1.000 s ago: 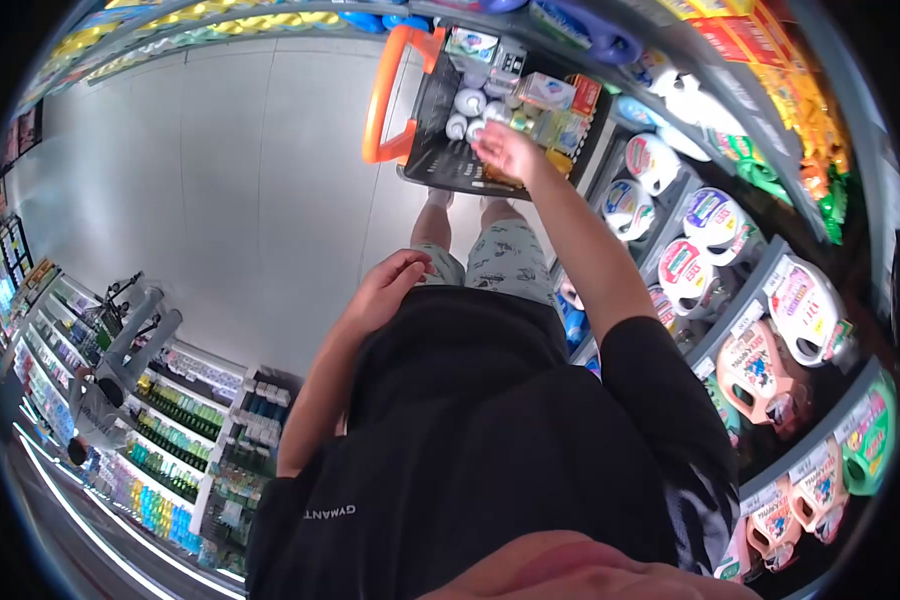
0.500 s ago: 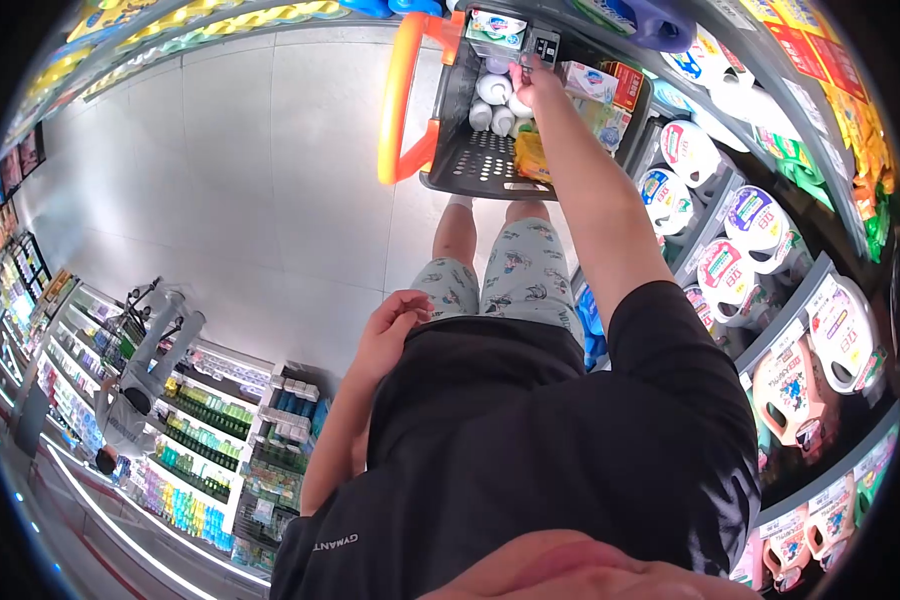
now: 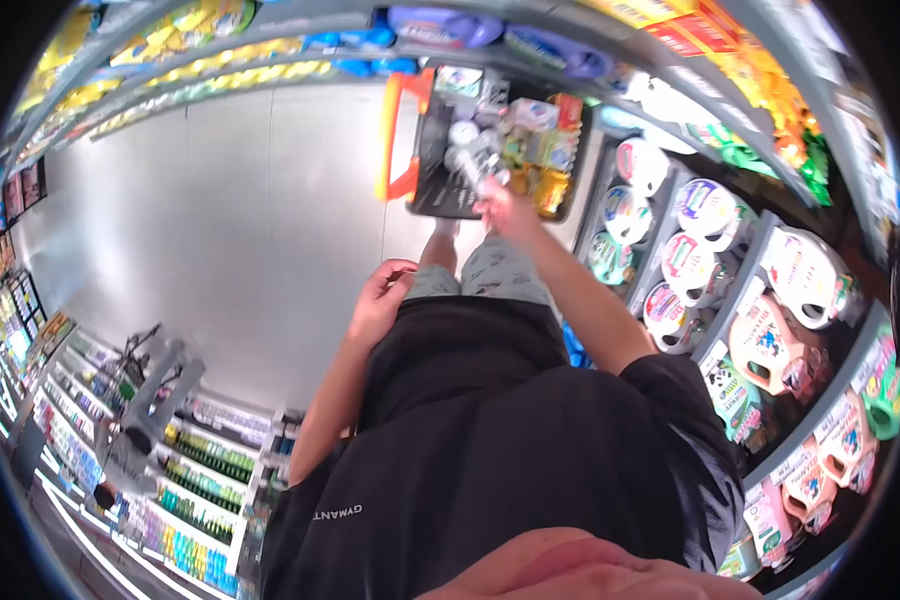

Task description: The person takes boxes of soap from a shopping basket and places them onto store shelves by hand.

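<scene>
My right hand [image 3: 502, 208] is over the near side of a dark shopping basket [image 3: 440, 200] with an orange handle [image 3: 389, 150]. Its fingers are closed around a pale, partly clear item [image 3: 478, 163], smeared by motion, whose kind I cannot make out. White bottles [image 3: 463, 132] lie under and beyond that item. Boxes [image 3: 536, 114] and yellow packs [image 3: 552, 190] fill the basket's right side. My left hand [image 3: 382, 292] rests beside my patterned shorts, loosely curled with fingers slightly apart and nothing in it.
Shelves of large white detergent jugs [image 3: 710, 207] run close along my right. Another shelf with purple packs [image 3: 445, 27] stands beyond the basket. Across the tiled floor [image 3: 260, 220], a person [image 3: 135, 440] is near shelves of bottles [image 3: 205, 470] at the lower left.
My right hand has drawn back from the basket's far side toward me, now with a pale item. In view, the basket sits lower and further left. My left hand has risen slightly in view.
</scene>
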`<state>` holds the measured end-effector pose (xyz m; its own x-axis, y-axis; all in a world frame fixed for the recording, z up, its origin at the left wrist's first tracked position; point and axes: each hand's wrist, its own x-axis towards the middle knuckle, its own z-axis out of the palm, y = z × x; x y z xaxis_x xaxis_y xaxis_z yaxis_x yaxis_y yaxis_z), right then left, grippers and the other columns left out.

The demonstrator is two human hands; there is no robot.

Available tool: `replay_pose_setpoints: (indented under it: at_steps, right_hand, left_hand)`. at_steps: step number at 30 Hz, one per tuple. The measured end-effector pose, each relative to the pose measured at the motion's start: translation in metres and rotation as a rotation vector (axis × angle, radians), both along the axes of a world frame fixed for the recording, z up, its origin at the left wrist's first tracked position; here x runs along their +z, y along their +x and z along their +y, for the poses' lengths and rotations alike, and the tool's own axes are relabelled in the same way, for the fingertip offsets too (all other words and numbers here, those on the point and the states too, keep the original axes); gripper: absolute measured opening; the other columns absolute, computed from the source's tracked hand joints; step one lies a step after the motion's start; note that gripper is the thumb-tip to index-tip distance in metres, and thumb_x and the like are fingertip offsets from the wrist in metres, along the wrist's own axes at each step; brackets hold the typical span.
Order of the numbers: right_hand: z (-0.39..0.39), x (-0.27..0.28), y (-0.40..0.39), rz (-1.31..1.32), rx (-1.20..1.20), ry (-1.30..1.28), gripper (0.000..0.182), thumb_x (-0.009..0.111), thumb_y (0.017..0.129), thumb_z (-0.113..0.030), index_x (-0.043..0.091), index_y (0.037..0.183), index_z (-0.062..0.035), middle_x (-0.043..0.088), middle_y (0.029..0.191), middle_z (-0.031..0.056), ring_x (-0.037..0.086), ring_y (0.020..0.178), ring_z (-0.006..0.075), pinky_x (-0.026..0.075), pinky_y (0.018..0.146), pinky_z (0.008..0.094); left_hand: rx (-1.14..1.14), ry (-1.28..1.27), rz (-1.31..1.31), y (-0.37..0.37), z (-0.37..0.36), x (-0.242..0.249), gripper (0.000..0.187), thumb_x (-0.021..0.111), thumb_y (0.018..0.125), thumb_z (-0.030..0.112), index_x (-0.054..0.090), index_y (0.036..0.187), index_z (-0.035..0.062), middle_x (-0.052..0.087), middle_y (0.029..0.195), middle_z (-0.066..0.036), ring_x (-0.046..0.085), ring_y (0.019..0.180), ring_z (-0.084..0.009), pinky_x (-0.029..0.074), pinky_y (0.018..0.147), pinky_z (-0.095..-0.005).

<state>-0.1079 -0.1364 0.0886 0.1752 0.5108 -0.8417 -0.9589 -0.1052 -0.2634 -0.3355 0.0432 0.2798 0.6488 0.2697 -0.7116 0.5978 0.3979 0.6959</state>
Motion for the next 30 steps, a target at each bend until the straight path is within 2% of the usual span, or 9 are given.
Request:
replay_pose_setpoints:
  at_steps: [1, 3, 5, 8, 13, 15, 19, 23, 30]
  right_hand:
    - [-0.006, 0.025, -0.006, 0.034, 0.081, -0.009, 0.025, 0.063, 0.098, -0.032, 0.061, 0.110, -0.0110, 0.067, 0.082, 0.0040, 0.066, 0.074, 0.0132, 0.053, 0.058, 0.0280]
    - [-0.019, 0.069, -0.012, -0.365, 0.358, 0.189, 0.033, 0.059, 0.100, -0.033, 0.057, 0.121, -0.0081, 0.069, 0.093, 0.0068, 0.069, 0.078, 0.0188, 0.055, 0.064, 0.0306]
    - [-0.025, 0.134, -0.007, -0.440, 0.555, 0.283, 0.036, 0.063, 0.097, -0.031, 0.056, 0.123, -0.0071, 0.068, 0.096, 0.0058, 0.068, 0.082, 0.0153, 0.057, 0.066, 0.0312]
    - [-0.029, 0.212, 0.005, -0.531, 0.721, 0.259, 0.053, 0.068, 0.093, -0.028, 0.047, 0.134, -0.0031, 0.064, 0.111, 0.0061, 0.063, 0.094, 0.0133, 0.056, 0.067, 0.0311]
    - [-0.045, 0.262, 0.023, -0.754, 0.619, 0.299, 0.044, 0.076, 0.088, -0.025, 0.052, 0.119, -0.0056, 0.063, 0.100, 0.0033, 0.061, 0.091, 0.0119, 0.052, 0.071, 0.0292]
    - [-0.056, 0.300, 0.034, -1.151, 0.767, 0.185, 0.042, 0.078, 0.085, -0.028, 0.055, 0.114, -0.0068, 0.061, 0.097, 0.0028, 0.059, 0.087, 0.0113, 0.048, 0.071, 0.0278]
    - [-0.072, 0.349, 0.032, -1.039, 0.573, 0.148, 0.048, 0.079, 0.082, -0.037, 0.057, 0.112, -0.0062, 0.062, 0.096, 0.0059, 0.059, 0.086, 0.0132, 0.049, 0.072, 0.0317]
    - [-0.082, 0.322, 0.033, -1.207, 0.423, 0.212, 0.054, 0.082, 0.081, -0.029, 0.058, 0.123, -0.0053, 0.062, 0.095, 0.0044, 0.060, 0.081, 0.0114, 0.049, 0.068, 0.0264]
    - [-0.095, 0.345, 0.036, -1.196, 0.444, 0.278, 0.042, 0.081, 0.084, -0.017, 0.062, 0.117, -0.0009, 0.067, 0.100, 0.0029, 0.060, 0.089, 0.0085, 0.050, 0.078, 0.0279]
  left_hand:
    - [-0.010, 0.064, -0.041, 0.007, 0.002, -0.003, 0.023, 0.058, 0.099, 0.010, 0.058, 0.122, 0.0045, 0.064, 0.115, -0.007, 0.060, 0.104, -0.0154, 0.047, 0.094, -0.0296]
    - [0.026, 0.183, -0.053, 0.022, -0.002, 0.005, 0.041, 0.068, 0.095, 0.017, 0.050, 0.130, 0.0047, 0.058, 0.124, -0.010, 0.056, 0.116, -0.0196, 0.047, 0.097, -0.0337]
    - [0.044, 0.198, -0.144, 0.046, -0.005, 0.033, 0.049, 0.072, 0.092, 0.016, 0.047, 0.133, 0.0033, 0.057, 0.126, -0.011, 0.054, 0.119, -0.0208, 0.047, 0.099, -0.0358]
    - [-0.149, -0.042, -0.254, 0.071, -0.004, 0.060, 0.044, 0.074, 0.088, 0.006, 0.056, 0.128, 0.0010, 0.064, 0.119, -0.007, 0.060, 0.109, -0.0144, 0.050, 0.096, -0.0317]
    - [-0.251, 0.025, -0.459, 0.106, -0.020, 0.093, 0.034, 0.075, 0.088, 0.004, 0.062, 0.118, 0.0028, 0.071, 0.108, -0.003, 0.066, 0.095, -0.0102, 0.054, 0.086, -0.0293]
    - [-0.272, 0.016, -0.469, 0.119, -0.025, 0.107, 0.036, 0.076, 0.087, 0.005, 0.061, 0.119, 0.0030, 0.070, 0.109, -0.003, 0.066, 0.097, -0.0106, 0.054, 0.087, -0.0294]
    - [-0.321, -0.006, -0.547, 0.142, -0.039, 0.133, 0.034, 0.079, 0.087, 0.007, 0.062, 0.116, 0.0031, 0.070, 0.107, -0.002, 0.064, 0.096, -0.0089, 0.053, 0.086, -0.0278]
    - [-0.382, -0.004, -0.565, 0.154, -0.047, 0.141, 0.034, 0.079, 0.086, 0.006, 0.063, 0.115, 0.0024, 0.071, 0.103, -0.001, 0.064, 0.090, -0.0071, 0.053, 0.080, -0.0260]
    - [-0.425, 0.069, -0.579, 0.157, -0.058, 0.146, 0.036, 0.079, 0.084, 0.003, 0.063, 0.117, 0.0016, 0.071, 0.104, -0.002, 0.064, 0.092, -0.0073, 0.052, 0.083, -0.0263]
